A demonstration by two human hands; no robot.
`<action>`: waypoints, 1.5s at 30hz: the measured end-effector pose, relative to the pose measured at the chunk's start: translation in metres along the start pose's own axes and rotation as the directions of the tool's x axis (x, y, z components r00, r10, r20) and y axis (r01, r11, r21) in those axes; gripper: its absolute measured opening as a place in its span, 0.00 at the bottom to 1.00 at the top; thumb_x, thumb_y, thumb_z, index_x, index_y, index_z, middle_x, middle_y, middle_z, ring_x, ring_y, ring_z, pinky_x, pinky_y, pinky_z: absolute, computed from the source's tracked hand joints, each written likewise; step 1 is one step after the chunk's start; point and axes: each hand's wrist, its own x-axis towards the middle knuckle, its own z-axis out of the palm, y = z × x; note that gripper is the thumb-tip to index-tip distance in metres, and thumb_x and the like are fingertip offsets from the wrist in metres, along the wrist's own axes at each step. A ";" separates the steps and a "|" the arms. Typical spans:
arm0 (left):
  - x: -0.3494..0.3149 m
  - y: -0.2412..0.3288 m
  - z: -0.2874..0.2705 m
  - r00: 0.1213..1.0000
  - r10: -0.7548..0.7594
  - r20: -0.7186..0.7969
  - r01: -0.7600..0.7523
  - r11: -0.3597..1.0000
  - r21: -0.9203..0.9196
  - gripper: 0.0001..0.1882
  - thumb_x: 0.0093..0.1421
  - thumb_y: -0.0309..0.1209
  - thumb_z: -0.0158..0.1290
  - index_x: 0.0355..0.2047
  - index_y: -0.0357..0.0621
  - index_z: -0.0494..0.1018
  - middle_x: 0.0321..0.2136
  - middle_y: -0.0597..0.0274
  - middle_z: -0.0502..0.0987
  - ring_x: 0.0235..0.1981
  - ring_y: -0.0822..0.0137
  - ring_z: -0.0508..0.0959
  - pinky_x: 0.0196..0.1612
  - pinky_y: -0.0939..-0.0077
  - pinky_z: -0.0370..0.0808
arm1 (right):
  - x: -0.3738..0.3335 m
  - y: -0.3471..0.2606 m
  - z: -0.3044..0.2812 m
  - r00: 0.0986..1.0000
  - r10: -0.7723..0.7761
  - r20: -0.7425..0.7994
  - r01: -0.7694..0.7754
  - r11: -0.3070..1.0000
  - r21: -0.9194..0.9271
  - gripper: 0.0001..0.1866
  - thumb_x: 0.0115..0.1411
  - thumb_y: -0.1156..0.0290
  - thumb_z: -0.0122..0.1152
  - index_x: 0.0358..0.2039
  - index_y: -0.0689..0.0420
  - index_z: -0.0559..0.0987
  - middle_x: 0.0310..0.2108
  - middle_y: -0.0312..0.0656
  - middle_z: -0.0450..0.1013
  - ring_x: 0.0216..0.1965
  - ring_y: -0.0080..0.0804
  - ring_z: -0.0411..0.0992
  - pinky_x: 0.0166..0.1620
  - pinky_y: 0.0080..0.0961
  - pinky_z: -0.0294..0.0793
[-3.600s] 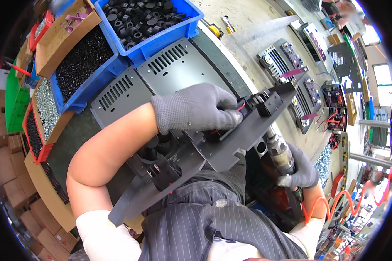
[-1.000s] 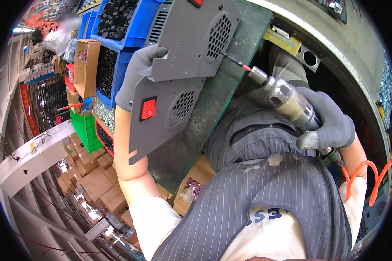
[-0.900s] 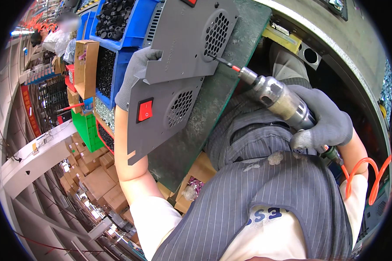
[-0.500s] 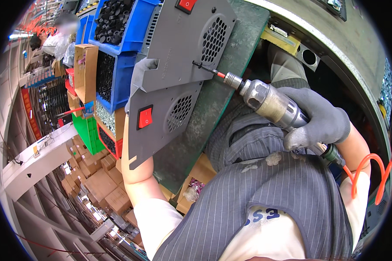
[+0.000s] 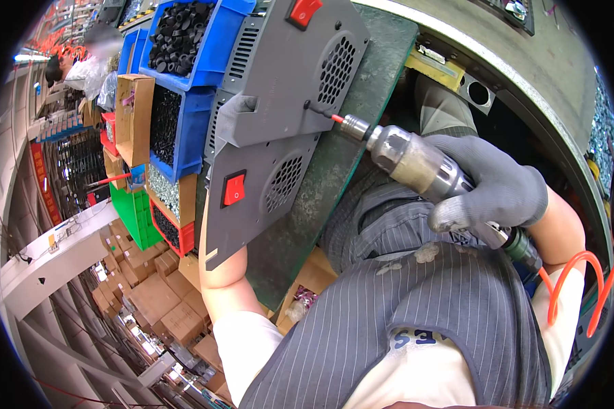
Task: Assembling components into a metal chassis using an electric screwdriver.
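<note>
My right hand [image 5: 491,184], in a grey glove, is wrapped round a pneumatic screwdriver [image 5: 426,167] with an orange hose. Its bit carries a dark screw [image 5: 319,109], whose tip is at a small hole in the upper grey metal panel [image 5: 280,82]. That panel has a hexagon vent and a red rocker switch [image 5: 303,10]. Below it, overlapping its edge, is a similar grey panel [image 5: 252,204] with its own red switch [image 5: 234,189]. My left hand [image 5: 235,112], also gloved, grips the panels' left side; most of it is hidden behind the metal.
Blue bins [image 5: 201,65] of black parts stand to the left, beside a cardboard box [image 5: 133,116], a green bin [image 5: 135,211] and a red bin [image 5: 177,228]. The green work surface [image 5: 382,75] lies under the panels. Another person [image 5: 82,71] is at the far left.
The screwdriver has moved slightly left, bringing the screw's tip to the hole in the upper panel. The panels have shifted a little in view.
</note>
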 end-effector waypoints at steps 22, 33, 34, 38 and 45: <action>0.011 0.051 -0.017 0.996 -0.078 0.051 0.092 0.887 -0.453 0.16 0.64 0.39 0.48 0.43 0.37 0.68 0.19 0.72 0.62 0.16 0.82 0.59 0.14 0.92 0.55 | -0.012 -0.025 0.013 0.956 -0.279 -0.093 0.265 0.954 -0.139 0.45 0.33 0.57 0.76 0.51 0.65 0.68 0.39 0.43 0.72 0.39 0.30 0.71 0.46 0.25 0.67; -0.009 0.084 0.002 0.994 0.019 0.110 0.033 0.891 -0.453 0.18 0.62 0.31 0.48 0.50 0.32 0.65 0.26 0.65 0.69 0.20 0.80 0.63 0.19 0.92 0.59 | 0.008 -0.055 0.027 0.960 -0.280 0.005 0.275 0.942 -0.193 0.40 0.38 0.60 0.74 0.51 0.65 0.68 0.38 0.40 0.71 0.39 0.25 0.69 0.45 0.22 0.67; -0.009 0.085 0.003 0.993 0.032 0.116 0.028 0.877 -0.480 0.19 0.62 0.32 0.49 0.48 0.31 0.66 0.26 0.65 0.69 0.19 0.81 0.62 0.18 0.92 0.59 | 0.009 -0.057 0.029 0.958 -0.288 -0.004 0.283 0.943 -0.173 0.40 0.38 0.60 0.74 0.51 0.65 0.68 0.38 0.40 0.71 0.39 0.25 0.69 0.45 0.22 0.67; -0.014 0.089 0.013 0.997 0.055 0.055 -0.030 0.922 -0.385 0.19 0.62 0.35 0.50 0.46 0.30 0.68 0.25 0.65 0.69 0.18 0.81 0.62 0.16 0.91 0.58 | 0.013 -0.062 0.033 0.956 -0.294 -0.016 0.289 0.947 -0.139 0.38 0.40 0.63 0.74 0.51 0.63 0.69 0.37 0.38 0.71 0.38 0.23 0.68 0.44 0.22 0.67; -0.018 0.091 0.030 0.986 0.111 -0.124 -0.131 0.977 -0.165 0.16 0.62 0.35 0.50 0.42 0.31 0.72 0.22 0.67 0.69 0.15 0.82 0.62 0.15 0.90 0.57 | 0.016 -0.057 0.034 0.953 -0.302 0.019 0.302 0.946 -0.119 0.38 0.40 0.62 0.73 0.50 0.64 0.69 0.35 0.38 0.71 0.35 0.24 0.67 0.41 0.22 0.68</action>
